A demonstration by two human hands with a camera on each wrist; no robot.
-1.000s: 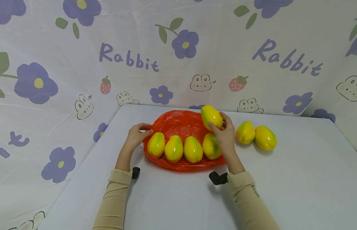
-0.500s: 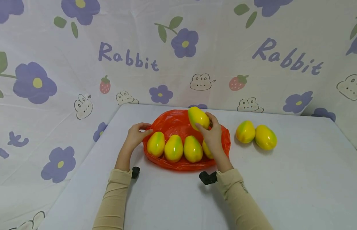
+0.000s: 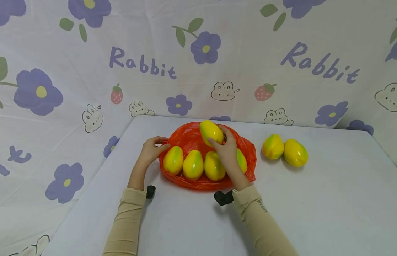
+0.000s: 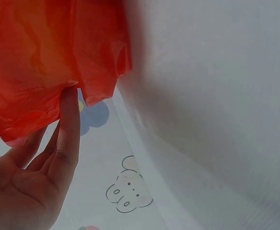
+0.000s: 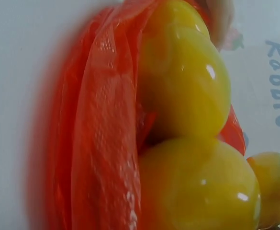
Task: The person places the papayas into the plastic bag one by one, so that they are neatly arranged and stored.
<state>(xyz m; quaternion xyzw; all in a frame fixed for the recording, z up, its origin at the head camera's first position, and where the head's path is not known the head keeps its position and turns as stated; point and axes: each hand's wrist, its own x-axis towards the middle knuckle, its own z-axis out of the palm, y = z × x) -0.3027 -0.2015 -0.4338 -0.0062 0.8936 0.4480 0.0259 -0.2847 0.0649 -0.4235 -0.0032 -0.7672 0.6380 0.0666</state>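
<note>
the head view is softly and fairly evenly lit, with white glints on the yellow fruits (image 3: 193,165) and faint shadows on the table (image 3: 185,220), while both wrist views look dimmer, the right one blurring the red plastic (image 5: 106,120) along its left edge.

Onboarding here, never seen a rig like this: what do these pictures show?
There's no robot; a person works bare-handed. The wide picture comes from a head-worn camera looking down; the two close-ups come from a camera on each wrist. On the white table lies an open red plastic bag holding four glossy yellow-and-green oval fruits in a row. Two more fruits lie to its right. The left hand grips the bag's left edge; the right hand holds a seventh fruit over the bag.
</note>
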